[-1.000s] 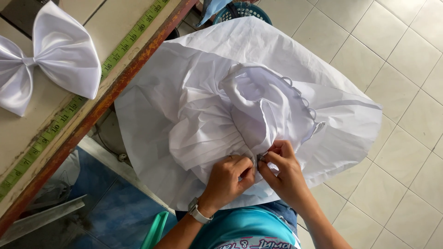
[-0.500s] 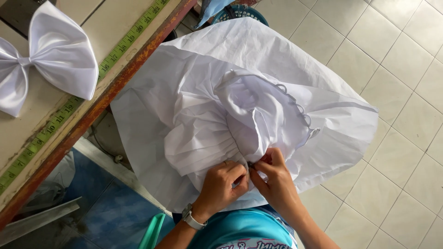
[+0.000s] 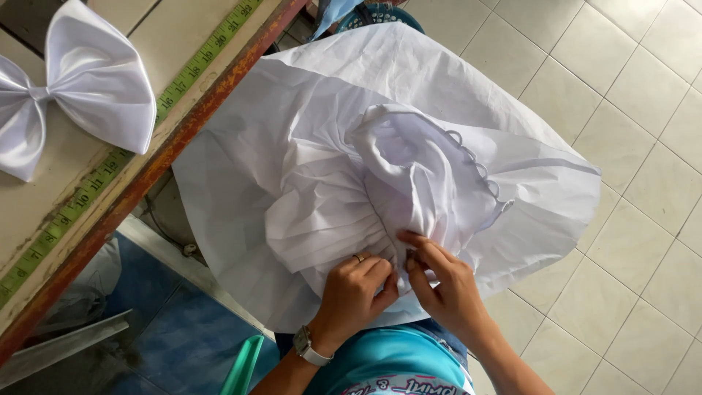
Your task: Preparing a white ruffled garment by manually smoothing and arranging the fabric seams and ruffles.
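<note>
A large white garment (image 3: 351,146) with gathered pleats and a row of small loops along one edge lies spread over my lap. My left hand (image 3: 356,291), wearing a ring and a wristwatch, pinches the gathered fabric near its lower middle. My right hand (image 3: 447,287) grips the same gathered seam just to the right, fingertips almost touching the left hand's. Both hands are closed on the cloth. What lies between the fingertips is hidden.
A wooden table (image 3: 157,164) with a green measuring tape (image 3: 110,172) along its edge runs up the left. A white satin bow (image 3: 80,88) lies on it. Tiled floor (image 3: 643,241) fills the right; a blue mat (image 3: 168,344) and a green plastic piece (image 3: 241,366) sit below left.
Both hands have slid slightly left and down along the gathered seam, and the bunched fabric above them has shifted and folded differently.
</note>
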